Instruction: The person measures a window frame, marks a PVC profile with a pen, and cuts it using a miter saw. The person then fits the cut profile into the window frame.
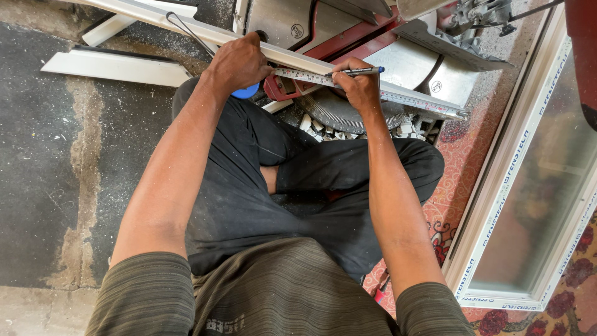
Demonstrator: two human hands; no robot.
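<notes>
With the tape measure (311, 78) laid along the white profile (298, 61), the left hand (239, 62) presses it flat while the right hand (354, 84), clamped on a marker pen (360, 71), has its tip at the tape, no mark visible.

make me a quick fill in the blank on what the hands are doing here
1. The right hand holds a ____ with a blue cap.
2. The left hand presses down on a long white ____.
3. A ____ measure lies stretched along the strip.
4. The person sits with legs ____.

Missing words: pen; strip; tape; crossed
</notes>
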